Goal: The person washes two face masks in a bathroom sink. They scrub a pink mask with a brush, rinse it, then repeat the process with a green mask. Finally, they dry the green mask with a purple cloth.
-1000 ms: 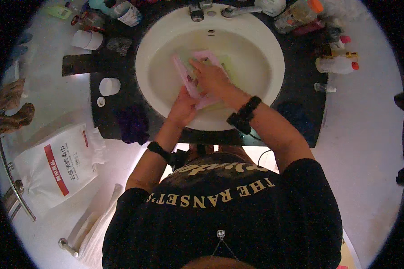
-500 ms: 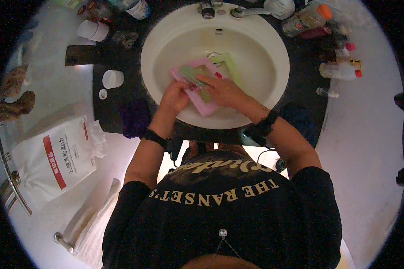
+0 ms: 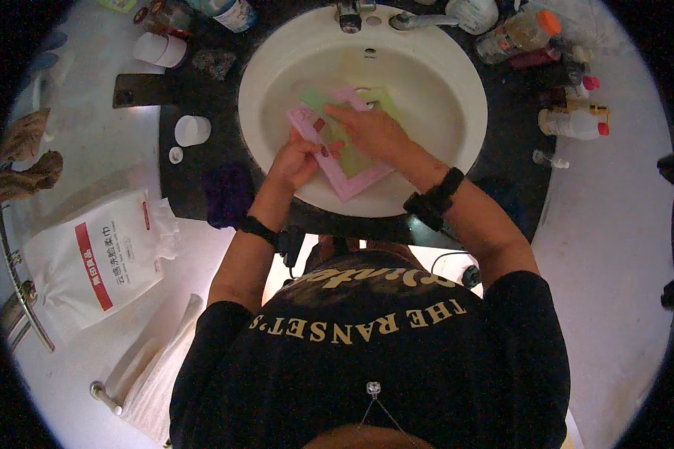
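Note:
A pink square frame [image 3: 346, 184] is held tilted over the sink, its middle open. My left hand [image 3: 295, 162] grips its left side, thumb and fingers closed around the edge. A pale green scrub brush [image 3: 311, 96] sits at the frame's far left corner, under the fingertips of my right hand [image 3: 376, 133]. Those fingers are closed on it, though they hide part of it. Behind the pink frame, a lime green frame [image 3: 384, 97] lies in the basin, partly covered by the pink one and my right hand.
The white oval sink [image 3: 449, 97] is set in a dark counter, with a faucet [image 3: 348, 16] at its far edge. Bottles, among them an orange-capped jar [image 3: 520, 36], line the right. A white cup [image 3: 192, 131] and purple cloth [image 3: 228, 196] are on the left.
My right hand and the brush have moved away from me toward the pink frame's far left corner. More of the frame's left side and my left fingers now show.

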### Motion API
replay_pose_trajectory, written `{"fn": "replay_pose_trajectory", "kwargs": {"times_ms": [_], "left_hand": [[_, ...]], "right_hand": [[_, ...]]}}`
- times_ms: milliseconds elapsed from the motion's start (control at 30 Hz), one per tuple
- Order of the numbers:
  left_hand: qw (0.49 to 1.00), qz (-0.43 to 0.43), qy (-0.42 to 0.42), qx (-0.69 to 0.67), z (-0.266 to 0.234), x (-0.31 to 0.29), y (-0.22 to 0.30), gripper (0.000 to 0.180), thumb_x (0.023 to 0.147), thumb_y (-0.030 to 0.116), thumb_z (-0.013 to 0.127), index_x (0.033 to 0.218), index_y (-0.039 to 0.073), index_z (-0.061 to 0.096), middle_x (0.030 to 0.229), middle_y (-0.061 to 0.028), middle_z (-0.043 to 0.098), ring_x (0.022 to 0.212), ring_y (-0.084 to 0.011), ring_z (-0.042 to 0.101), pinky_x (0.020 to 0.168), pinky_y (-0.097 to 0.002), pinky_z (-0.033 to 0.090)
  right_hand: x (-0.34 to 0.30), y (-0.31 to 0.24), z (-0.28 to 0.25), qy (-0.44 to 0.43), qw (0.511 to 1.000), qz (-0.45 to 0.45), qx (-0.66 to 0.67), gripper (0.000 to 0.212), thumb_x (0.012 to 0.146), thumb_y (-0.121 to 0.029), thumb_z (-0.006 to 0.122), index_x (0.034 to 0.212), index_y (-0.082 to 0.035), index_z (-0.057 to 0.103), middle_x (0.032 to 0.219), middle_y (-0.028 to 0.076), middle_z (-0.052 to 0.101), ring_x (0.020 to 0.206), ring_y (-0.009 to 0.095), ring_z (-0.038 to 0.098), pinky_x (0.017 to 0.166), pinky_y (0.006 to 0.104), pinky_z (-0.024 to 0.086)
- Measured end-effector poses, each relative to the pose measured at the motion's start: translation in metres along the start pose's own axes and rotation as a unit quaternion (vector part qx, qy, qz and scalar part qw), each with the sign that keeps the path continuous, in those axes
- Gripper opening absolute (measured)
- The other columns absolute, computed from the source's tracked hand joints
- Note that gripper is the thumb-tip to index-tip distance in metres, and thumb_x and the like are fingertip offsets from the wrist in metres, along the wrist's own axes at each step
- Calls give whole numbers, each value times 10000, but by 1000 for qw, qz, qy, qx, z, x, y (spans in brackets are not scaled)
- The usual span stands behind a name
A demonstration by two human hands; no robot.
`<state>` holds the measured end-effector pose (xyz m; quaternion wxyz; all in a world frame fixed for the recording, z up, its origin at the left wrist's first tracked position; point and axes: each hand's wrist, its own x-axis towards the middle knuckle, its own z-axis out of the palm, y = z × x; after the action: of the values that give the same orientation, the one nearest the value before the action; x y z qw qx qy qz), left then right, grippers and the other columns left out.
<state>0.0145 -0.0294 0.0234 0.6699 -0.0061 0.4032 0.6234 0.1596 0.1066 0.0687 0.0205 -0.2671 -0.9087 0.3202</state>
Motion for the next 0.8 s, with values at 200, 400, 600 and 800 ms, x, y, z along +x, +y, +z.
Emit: {"fn": "replay_pose_trajectory", "kwargs": {"times_ms": [200, 400, 600, 800], "left_hand": [[999, -7, 44, 17, 3, 0, 0, 936, 731, -166, 456, 1493, 264, 125, 1488, -132, 290, 1074, -434, 563, 903, -560, 517], [1000, -2, 22, -12, 4, -1, -1, 954, 717, -161, 470, 1494, 264, 116, 1496, -127, 276, 1063, -434, 568, 871, -525, 538], [998, 7, 27, 47, 5, -2, -4, 885, 739, -122, 431, 1478, 256, 123, 1430, -140, 353, 1070, -432, 573, 872, -539, 520], [999, -15, 21, -20, 3, -4, -2, 893, 726, -140, 450, 1473, 231, 131, 1493, -146, 300, 1132, -450, 543, 881, -534, 517]], "right_hand": [[4, 6, -8, -28, 992, -106, 57, 458, 887, -204, 589, 1338, -244, 521, 975, 175, 672, 810, 366, 658, 691, 454, 527], [2, 8, -10, -30, 994, -96, 36, 447, 905, -201, 538, 1347, -256, 509, 962, 172, 678, 793, 364, 661, 681, 460, 531], [-1, 8, -7, 5, 996, -58, -61, 479, 864, -187, 558, 1340, -218, 512, 953, 178, 674, 778, 377, 658, 673, 464, 530], [-9, 5, -11, -104, 988, -93, 60, 418, 917, -184, 513, 1331, -238, 518, 955, 183, 673, 804, 395, 651, 688, 471, 527]]}}
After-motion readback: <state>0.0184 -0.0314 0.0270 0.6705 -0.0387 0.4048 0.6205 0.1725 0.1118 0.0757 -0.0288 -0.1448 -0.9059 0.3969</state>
